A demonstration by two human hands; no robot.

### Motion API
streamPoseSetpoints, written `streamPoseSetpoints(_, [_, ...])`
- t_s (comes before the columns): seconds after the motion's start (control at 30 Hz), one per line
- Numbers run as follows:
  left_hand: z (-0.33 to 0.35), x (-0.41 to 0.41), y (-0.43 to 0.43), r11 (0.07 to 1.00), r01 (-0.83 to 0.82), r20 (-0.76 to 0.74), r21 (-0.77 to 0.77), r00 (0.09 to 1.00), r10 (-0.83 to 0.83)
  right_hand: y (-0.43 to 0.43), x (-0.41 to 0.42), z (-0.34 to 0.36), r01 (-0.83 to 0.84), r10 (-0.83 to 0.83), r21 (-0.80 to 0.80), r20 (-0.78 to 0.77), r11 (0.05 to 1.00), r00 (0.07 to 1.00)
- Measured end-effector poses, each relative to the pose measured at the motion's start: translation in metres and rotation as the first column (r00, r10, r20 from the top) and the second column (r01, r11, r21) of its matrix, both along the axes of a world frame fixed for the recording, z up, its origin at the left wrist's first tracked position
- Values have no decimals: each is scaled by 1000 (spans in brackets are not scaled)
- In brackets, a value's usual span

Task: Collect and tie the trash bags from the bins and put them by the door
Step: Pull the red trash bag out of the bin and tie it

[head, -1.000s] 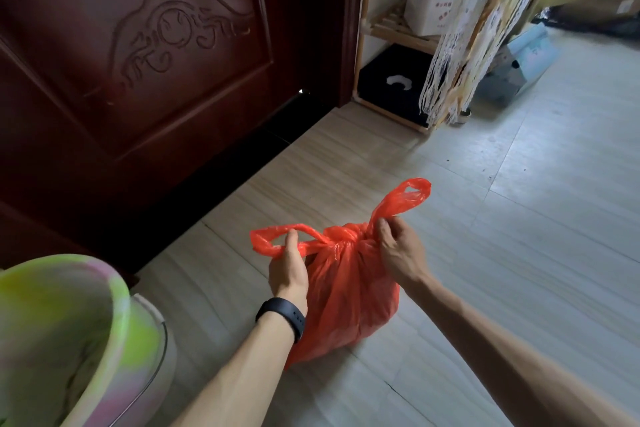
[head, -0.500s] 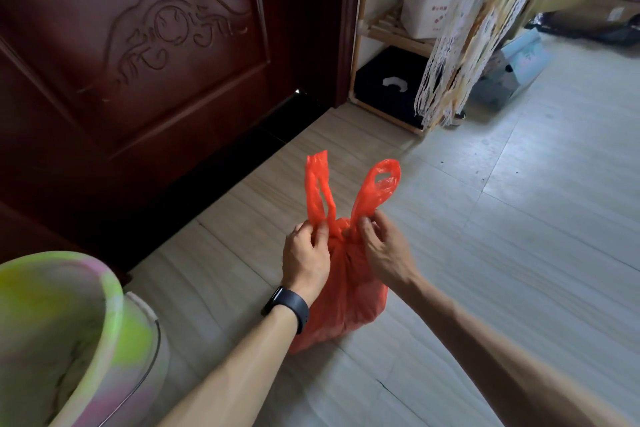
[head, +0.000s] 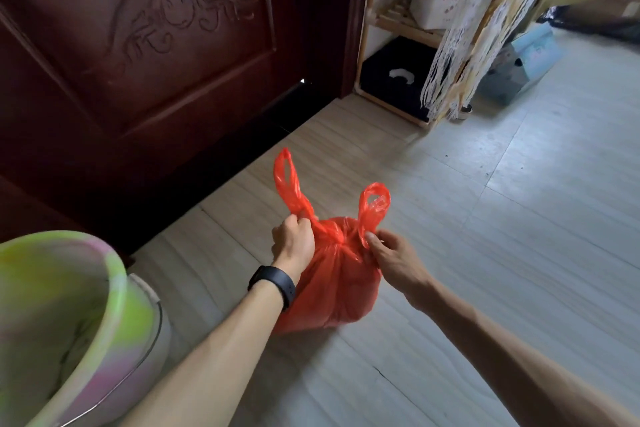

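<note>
The red trash bag (head: pixel 332 291) sits on the pale floor (head: pixel 485 253), a short way in front of the dark wooden door (head: pixel 156 62), near the door's lower edge but not touching it. The bag is full and round, and its neck is gathered into a knot (head: pixel 341 240) at the top. Two handle loops stand up from this knot: one long loop (head: pixel 288 184) on the side nearer the door, and one shorter loop (head: pixel 375 201) on the side away from the door.

The left hand (head: pixel 294 246) holds the base of the long loop, and its fingers (head: pixel 302 218) are curled tight around the plastic. The right hand (head: pixel 394 262) holds the base of the shorter loop; here the thumb and fingers (head: pixel 373 240) are pressed together on the plastic in a pinch. Both hands are just beside the knot, one on each side of it. A black wristband (head: pixel 273 282) is on the left wrist.

A green and pink plastic bin (head: pixel 116 274) stands close to the door, at its near end, well apart from the bag. A white object (head: pixel 157 308) is touching this bin; I cannot tell what it is. Just past the door's far end there is a wooden shelf (head: pixel 398 22) with a white box (head: pixel 440 0) on it and a black box (head: pixel 398 76) below. A lace curtain (head: pixel 467 31) hangs before the shelf, and farther from the door a light blue box (head: pixel 530 52) lies on the floor.
</note>
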State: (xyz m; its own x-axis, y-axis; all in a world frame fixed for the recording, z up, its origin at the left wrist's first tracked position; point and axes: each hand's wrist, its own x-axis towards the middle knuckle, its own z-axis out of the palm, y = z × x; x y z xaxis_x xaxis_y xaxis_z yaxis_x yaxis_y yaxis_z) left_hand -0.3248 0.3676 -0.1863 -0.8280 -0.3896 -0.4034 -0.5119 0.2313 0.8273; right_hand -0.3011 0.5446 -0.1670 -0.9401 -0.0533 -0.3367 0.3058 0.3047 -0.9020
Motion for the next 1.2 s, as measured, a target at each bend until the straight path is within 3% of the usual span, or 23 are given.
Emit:
streamPoseSetpoints(0.1, [7, -3, 9, 997, 70, -160, -33, 984, -75, -4, -5, 1, 89, -88, -15, 42, 996, 995])
streamPoseSetpoints(0.2, [16, 2, 21, 968, 182, -265, -171, 938, -223, -9, -7, 4, 122, -119, -47, 62, 991, 991])
streamPoseSetpoints(0.33, [12, 12, 26, 826, 363, -205, -430, 852, -482, -6, -12, 8, 236, -213, -195, 131, 952, 968])
streamPoseSetpoints(0.47, [7, 20, 26, 806, 393, -230, -443, 819, -525, 3, -15, 2, 310, -246, -347, 216, 885, 945])
streamPoseSetpoints(0.53, [7, 19, 26, 801, 389, -224, -456, 821, -526, 6, -13, 3, 221, -158, -412, 181, 884, 971])
streamPoseSetpoints(0.63, [9, 19, 25, 781, 401, -207, -479, 813, -545, 8, -9, 2, 67, -55, -354, 43, 933, 998])
streamPoseSetpoints(0.73, [11, 23, 26, 723, 417, -214, -551, 767, -605, 9, -9, -5, 133, -136, -192, -2, 972, 991])
streamPoseSetpoints(0.8, [12, 25, 28, 650, 414, -181, -637, 740, -648, 8, -12, -9, 162, -162, -4, -28, 987, 986])
streamPoseSetpoints(0.87, [11, 24, 27, 566, 400, -132, -720, 723, -678, 6, -13, -8, 182, -180, 70, -27, 981, 983])
streamPoseSetpoints(0.93, [9, 24, 26, 501, 393, -80, -771, 721, -688, 2, -11, -3, 171, -169, 42, -37, 984, 985])
streamPoseSetpoints(1.07, [12, 20, 27, 445, 342, -72, -828, 722, -688, -2, -7, 6, 85, -69, -256, 72, 963, 995])
streamPoseSetpoints(1.13, [13, 20, 30, 416, 282, -123, -865, 684, -719, -3, -8, 9, 133, -106, -211, 136, 968, 985])
streamPoseSetpoints(1.2, [11, 21, 35, 382, 254, -152, -889, 624, -767, -3, -11, 6, 276, -250, -128, 186, 953, 950])
